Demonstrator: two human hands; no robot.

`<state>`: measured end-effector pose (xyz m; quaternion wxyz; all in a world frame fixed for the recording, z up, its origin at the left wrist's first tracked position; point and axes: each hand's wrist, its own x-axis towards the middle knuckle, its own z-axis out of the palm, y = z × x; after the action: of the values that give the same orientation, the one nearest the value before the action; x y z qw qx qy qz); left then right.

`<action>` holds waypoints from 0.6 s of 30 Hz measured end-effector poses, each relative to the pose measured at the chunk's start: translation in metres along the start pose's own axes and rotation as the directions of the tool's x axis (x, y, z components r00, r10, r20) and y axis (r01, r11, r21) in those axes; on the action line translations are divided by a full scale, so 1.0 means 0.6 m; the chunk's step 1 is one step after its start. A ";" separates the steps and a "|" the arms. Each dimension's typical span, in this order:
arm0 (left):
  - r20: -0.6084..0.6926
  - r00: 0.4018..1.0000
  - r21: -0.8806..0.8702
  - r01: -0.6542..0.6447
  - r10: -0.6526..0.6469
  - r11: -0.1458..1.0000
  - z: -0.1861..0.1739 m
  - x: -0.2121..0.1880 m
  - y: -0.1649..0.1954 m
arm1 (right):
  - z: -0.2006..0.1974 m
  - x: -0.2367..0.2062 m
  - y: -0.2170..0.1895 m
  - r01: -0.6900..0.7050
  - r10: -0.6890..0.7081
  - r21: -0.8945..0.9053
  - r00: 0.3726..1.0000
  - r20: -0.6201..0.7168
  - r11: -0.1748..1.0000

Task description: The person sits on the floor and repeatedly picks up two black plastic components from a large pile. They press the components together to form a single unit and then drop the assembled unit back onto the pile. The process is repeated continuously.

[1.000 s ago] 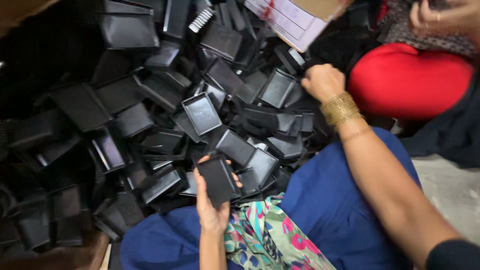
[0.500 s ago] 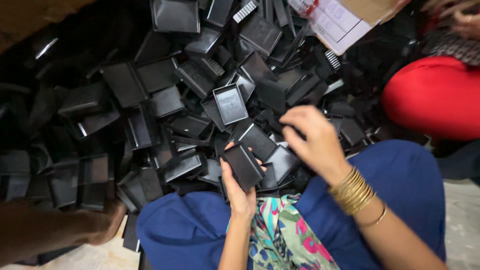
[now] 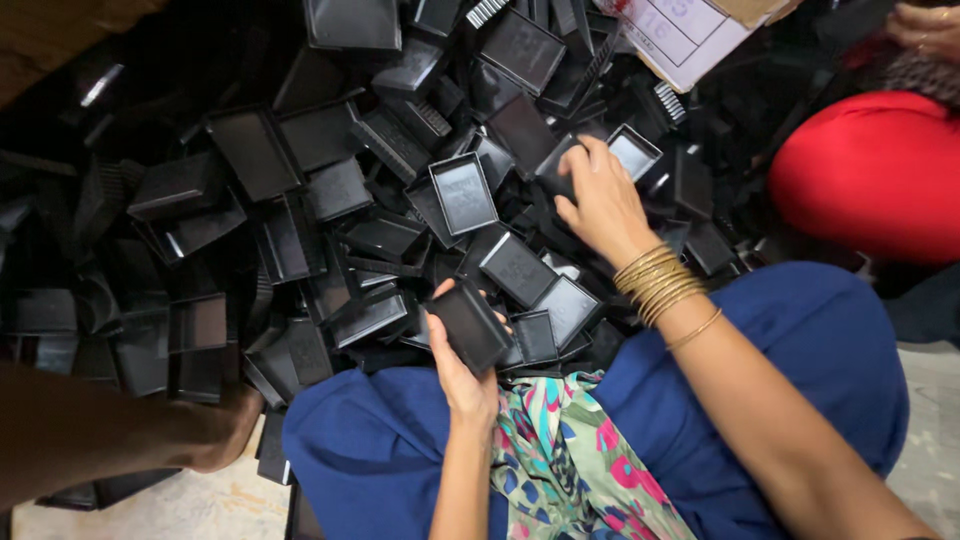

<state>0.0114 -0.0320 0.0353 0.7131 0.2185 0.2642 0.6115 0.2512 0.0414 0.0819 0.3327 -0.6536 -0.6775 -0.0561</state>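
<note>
Heap of black plastic trays [image 3: 330, 200], loosely piled and overlapping, spread across the floor ahead of blue-clad knees [image 3: 800, 340]. Left hand [image 3: 462, 375] low at centre, grip pinched on one black tray [image 3: 468, 325], thumb on its near edge, fingers behind; tray tilted, held just above the heap's near margin. Right hand [image 3: 600, 200] stretched further into the heap, fingers curled onto a dark tray [image 3: 560, 165] beside a pale-floored open tray [image 3: 634, 152]; grip pressed on it, lifted or not: cannot tell. Gold bangles [image 3: 660, 285] stacked at right wrist. Another person's foot [image 3: 225, 430] at lower left, touching the heap; red-clad knee [image 3: 870, 170] at upper right; cardboard box [image 3: 690, 35] at top.
</note>
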 end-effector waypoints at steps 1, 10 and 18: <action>-0.012 1.000 0.013 0.002 -0.002 1.000 0.001 -0.002 0.002 | 0.001 0.009 0.010 -0.062 0.058 0.043 0.995 0.081 0.997; -0.061 0.995 0.220 -0.058 0.073 0.974 0.004 0.009 0.004 | -0.063 -0.033 -0.094 -0.432 0.288 0.586 0.900 0.327 0.685; 0.122 0.984 0.430 -0.167 0.126 0.887 0.019 0.002 0.005 | -0.063 -0.087 -0.192 -0.433 0.033 0.628 0.838 0.544 0.646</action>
<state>0.0164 -0.0303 0.0459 0.6086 0.4203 0.3448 0.5779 0.1554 -0.0379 0.1249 0.3882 -0.5419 -0.6092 0.4296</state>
